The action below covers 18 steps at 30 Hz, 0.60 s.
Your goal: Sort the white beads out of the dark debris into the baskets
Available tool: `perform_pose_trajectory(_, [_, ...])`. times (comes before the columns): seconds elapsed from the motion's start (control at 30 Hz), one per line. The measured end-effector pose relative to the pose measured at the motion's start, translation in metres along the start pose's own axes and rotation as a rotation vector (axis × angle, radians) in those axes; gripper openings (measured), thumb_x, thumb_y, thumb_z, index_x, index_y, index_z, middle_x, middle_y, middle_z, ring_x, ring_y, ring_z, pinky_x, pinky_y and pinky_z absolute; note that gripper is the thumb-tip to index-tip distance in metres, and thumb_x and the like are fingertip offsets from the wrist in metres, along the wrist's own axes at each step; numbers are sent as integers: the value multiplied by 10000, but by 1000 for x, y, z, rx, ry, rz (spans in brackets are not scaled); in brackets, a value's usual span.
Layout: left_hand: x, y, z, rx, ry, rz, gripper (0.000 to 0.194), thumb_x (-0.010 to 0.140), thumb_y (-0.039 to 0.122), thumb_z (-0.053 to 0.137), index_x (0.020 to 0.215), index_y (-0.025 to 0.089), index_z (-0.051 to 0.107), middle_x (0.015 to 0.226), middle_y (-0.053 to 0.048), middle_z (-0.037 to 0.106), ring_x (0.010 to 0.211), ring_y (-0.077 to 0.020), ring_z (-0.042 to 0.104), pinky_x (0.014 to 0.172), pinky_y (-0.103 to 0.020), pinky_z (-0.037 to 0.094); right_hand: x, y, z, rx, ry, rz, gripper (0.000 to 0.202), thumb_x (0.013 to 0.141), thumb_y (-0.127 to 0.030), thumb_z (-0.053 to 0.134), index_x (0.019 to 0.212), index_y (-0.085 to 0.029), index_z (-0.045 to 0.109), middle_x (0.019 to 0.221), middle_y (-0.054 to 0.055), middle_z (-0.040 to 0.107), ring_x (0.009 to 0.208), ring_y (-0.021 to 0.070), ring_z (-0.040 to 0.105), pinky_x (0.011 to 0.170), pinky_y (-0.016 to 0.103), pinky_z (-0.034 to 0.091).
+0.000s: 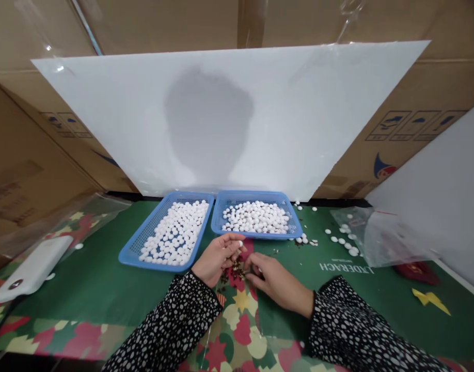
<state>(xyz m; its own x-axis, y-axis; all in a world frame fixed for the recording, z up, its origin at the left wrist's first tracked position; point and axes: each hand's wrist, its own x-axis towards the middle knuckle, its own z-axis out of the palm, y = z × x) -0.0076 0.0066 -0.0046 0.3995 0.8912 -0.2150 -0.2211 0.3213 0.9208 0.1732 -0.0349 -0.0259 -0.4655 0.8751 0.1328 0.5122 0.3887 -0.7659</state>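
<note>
My left hand (218, 257) is raised in front of the gap between two blue baskets, its fingertips closed on a small white round piece (240, 243). Just right of it, my right hand (270, 279) has its fingers curled close together; whether anything is between them is hidden. Small dark brown bits (235, 273) lie on the mat between and below my hands. The left blue basket (131, 252) and the right blue basket (256, 236) both hold many white round pieces.
Loose white pieces (353, 251) lie on the green mat (299, 258) at right, beside a clear plastic bag (392, 240). A yellow scrap (430, 299) and a red packet (417, 272) are farther right. A white device (35, 268) sits at left. A white board (283, 124) stands behind.
</note>
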Motion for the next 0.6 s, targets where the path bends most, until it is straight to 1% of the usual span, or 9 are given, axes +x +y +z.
perform_pose_trajectory(0.07, [0,-1,-1,19,-4,2,375,732,360,760,989,122,624,828,-53,653,498,-26,370,412,-173,162,1,0,4,-71,-16,-16,86,859,-120,595,876,-203,584,875,4,611,806,162,569,710,256,407])
perform_pose_trajectory(0.13, [0,-1,-1,33,4,7,361,721,361,770,946,117,628,840,-69,668,503,-29,377,417,-177,164,3,1,6,-134,-32,-21,74,873,-134,597,864,-207,610,875,6,622,826,167,588,720,256,410])
perform_pose_trajectory(0.23, [0,-1,-2,55,15,9,344,714,365,772,909,115,638,785,-47,652,500,-34,363,417,-188,148,3,4,6,-176,-37,-40,87,890,-143,583,852,-208,627,850,4,612,796,157,588,697,245,405])
perform_pose_trajectory(0.33, [1,-2,-2,101,16,-4,351,706,368,775,915,111,660,637,21,552,481,-35,327,422,-194,146,3,4,0,-112,-4,-43,93,897,-153,578,830,-200,622,807,-5,592,747,144,559,667,233,392])
perform_pose_trajectory(0.4, [1,-3,-2,136,19,-14,350,706,369,772,916,110,666,601,44,499,482,-38,326,427,-194,154,2,3,-6,-46,51,-27,94,902,-181,582,818,-198,622,743,-20,556,677,133,515,628,229,370])
perform_pose_trajectory(0.5, [0,-4,-1,172,20,-22,334,713,366,765,918,126,655,623,41,508,506,-50,361,435,-189,175,0,2,-16,58,146,-16,94,906,-222,585,828,-198,631,687,-35,505,613,125,448,587,230,337])
perform_pose_trajectory(0.6, [-1,-4,1,194,-4,-32,298,706,361,770,850,137,635,613,37,528,501,-53,371,443,-185,196,0,2,-20,146,205,-3,109,909,-253,580,837,-195,636,667,-37,481,603,126,426,573,233,323])
